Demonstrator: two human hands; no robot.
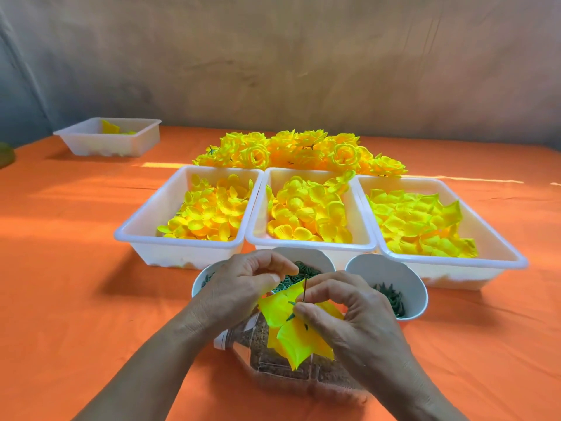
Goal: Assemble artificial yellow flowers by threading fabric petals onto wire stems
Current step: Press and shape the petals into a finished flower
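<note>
Right hand (355,317) pinches one stem (304,288); four trays (309,247) beyond.

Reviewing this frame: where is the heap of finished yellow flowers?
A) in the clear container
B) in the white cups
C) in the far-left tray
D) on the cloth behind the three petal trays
D: the finished flowers lie heaped on the orange cloth, right behind the three petal trays.

Single head-worn wide-angle view, forward and down across the orange table (76,299) toward the wall (303,56).
</note>
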